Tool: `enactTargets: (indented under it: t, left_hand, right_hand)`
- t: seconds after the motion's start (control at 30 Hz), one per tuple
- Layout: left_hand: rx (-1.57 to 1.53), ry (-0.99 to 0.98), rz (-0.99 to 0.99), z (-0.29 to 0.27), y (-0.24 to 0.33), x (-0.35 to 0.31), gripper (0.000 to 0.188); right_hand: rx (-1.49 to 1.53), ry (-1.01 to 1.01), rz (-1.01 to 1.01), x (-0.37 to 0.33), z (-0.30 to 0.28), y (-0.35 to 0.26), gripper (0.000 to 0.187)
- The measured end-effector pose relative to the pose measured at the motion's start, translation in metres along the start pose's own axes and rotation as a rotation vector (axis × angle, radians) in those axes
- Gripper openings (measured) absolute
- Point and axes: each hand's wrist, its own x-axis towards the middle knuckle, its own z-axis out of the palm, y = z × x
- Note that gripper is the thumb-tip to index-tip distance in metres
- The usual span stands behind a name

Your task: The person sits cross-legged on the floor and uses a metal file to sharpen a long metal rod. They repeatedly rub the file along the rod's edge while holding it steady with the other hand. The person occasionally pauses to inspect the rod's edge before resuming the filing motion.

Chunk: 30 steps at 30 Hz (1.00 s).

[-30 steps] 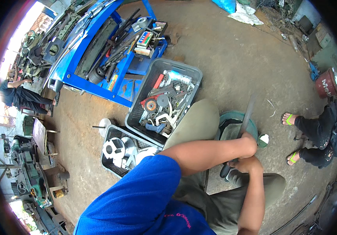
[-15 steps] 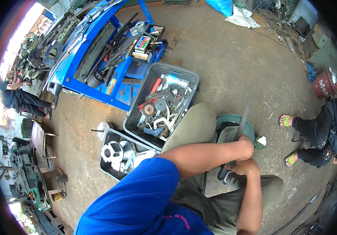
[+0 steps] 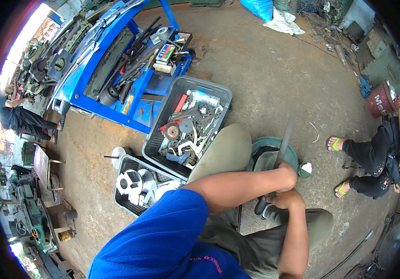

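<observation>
A long flat metal blade with a dark handle (image 3: 286, 143), shaped like a machete, slants over a green basin (image 3: 295, 156). My left hand (image 3: 285, 176) is closed on the blade, though its fingers are largely hidden by the wrist. Just below it, my right hand (image 3: 285, 199) is wrapped round the handle end, which sticks out past the fingers near my shoe. Inside the basin, under the blade, lies a grey-green slab with dark material around it. The blade's far end points away from me, past the basin's rim.
A crate of tools (image 3: 230, 100) and a crate of metal parts (image 3: 118, 197) stand left of my knee. Beyond is a blue rack (image 3: 116, 115). A small tin (image 3: 305, 170) sits beside the basin. A person in sandals (image 3: 367, 153) is at the right; another (image 3: 20, 116) is far left.
The whole view has shifted slightly to the left. The blade's far end has come a little closer to me; both hands keep their hold.
</observation>
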Motion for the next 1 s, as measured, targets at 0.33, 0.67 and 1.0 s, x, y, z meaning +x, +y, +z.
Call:
enactTargets:
  t: [0.33,0.67,1.0]
  left_hand:
    - [0.003,0.071,-0.002,0.005,-0.001,0.001,0.044]
    - [0.034,0.039,-0.013,0.002,0.001,-0.003,0.044]
    - [0.012,0.003,-0.007,0.007,-0.001,0.006,0.042]
  right_hand:
    - [0.03,0.0,-0.034,0.006,0.007,0.008,0.058]
    - [0.062,-0.011,-0.013,0.004,0.005,0.006,0.057]
    - [0.046,-0.03,0.001,0.005,0.003,0.003,0.053]
